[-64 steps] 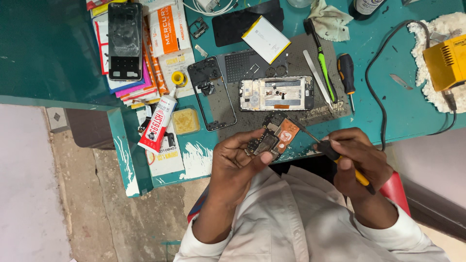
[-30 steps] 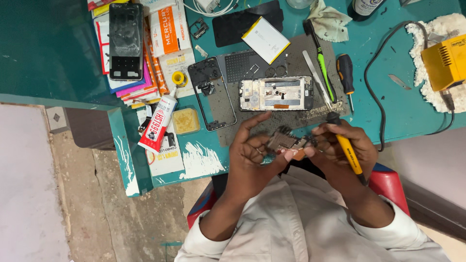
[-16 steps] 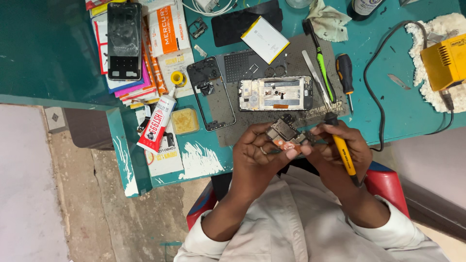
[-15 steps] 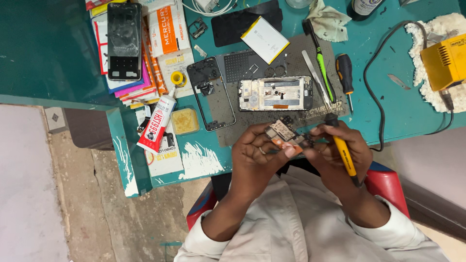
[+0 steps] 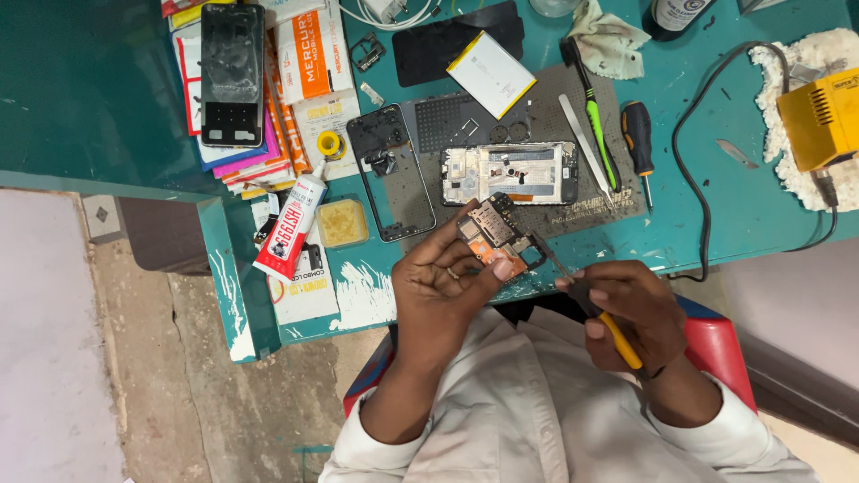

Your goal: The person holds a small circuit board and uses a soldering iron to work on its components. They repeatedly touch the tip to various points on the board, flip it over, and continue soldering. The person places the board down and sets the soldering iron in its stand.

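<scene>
Gripping flat orange circuit board (image 5: 494,237), slim yellow-handled screwdriver (image 5: 601,315).

We hold the circuit board (image 5: 497,240) over the table (image 5: 752,206) edge; behind it lies the phone frame (image 5: 510,173) (on the mat (image 5: 573,201)), screwdrivers (image 5: 637,139) to its right.

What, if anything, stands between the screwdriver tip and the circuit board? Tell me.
Nothing visible. The left hand holds the circuit board above the table edge; the right hand points the screwdriver at its bare right side.
</scene>
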{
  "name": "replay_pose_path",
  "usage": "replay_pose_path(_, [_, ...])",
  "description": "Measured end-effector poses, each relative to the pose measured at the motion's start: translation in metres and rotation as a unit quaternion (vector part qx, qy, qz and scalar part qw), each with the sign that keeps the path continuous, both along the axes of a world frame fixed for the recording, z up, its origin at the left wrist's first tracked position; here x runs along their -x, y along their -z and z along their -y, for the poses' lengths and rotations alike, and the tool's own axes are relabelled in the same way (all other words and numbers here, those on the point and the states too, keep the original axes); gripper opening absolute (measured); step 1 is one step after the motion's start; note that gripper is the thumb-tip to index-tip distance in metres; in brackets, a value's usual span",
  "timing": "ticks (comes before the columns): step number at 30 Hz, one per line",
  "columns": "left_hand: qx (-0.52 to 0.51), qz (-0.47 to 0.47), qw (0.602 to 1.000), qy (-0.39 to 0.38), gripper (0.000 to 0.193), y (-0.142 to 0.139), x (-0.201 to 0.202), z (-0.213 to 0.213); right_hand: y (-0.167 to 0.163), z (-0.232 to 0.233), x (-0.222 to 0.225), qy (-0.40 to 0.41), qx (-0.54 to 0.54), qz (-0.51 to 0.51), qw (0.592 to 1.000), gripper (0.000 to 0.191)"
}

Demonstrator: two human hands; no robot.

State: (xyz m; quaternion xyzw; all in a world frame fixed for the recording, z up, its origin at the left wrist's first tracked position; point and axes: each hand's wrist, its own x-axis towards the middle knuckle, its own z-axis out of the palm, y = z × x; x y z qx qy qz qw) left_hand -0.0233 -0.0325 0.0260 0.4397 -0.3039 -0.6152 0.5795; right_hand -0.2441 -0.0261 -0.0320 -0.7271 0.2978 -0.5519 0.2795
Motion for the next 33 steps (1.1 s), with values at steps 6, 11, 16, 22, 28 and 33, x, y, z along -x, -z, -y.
replay_pose_path(6, [0.015, 0.019, 1.000, -0.005, 0.063, -0.0040, -0.0004, -0.0024, -0.0086, 0.0074, -0.0028, 0.025, 0.035, -0.045, 0.998, 0.017])
replay_pose_path(11, [0.011, 0.028, 1.000, -0.004, 0.065, -0.0068, -0.0019, -0.0040, -0.0068, 0.0088, -0.0030, 0.038, 0.045, -0.036, 0.998, 0.016])
replay_pose_path(16, [0.009, 0.058, 0.998, -0.008, 0.068, -0.0078, -0.0039, -0.0040, -0.0034, 0.0077, -0.0024, 0.047, 0.052, -0.051, 0.996, 0.014])
replay_pose_path(22, [0.011, 0.055, 0.998, -0.011, 0.069, -0.0040, -0.0035, -0.0021, -0.0057, 0.0040, -0.0035, 0.051, 0.033, -0.005, 0.998, 0.024])
replay_pose_path(28, [0.028, 0.070, 0.997, -0.012, 0.071, -0.0029, -0.0045, -0.0047, -0.0078, 0.0049, -0.0032, 0.050, 0.033, -0.023, 0.998, 0.020])
replay_pose_path(33, [0.026, 0.070, 0.997, -0.013, 0.071, -0.0037, -0.0044, -0.0034, -0.0084, 0.0025, -0.0021, 0.032, 0.024, -0.005, 0.999, 0.021])
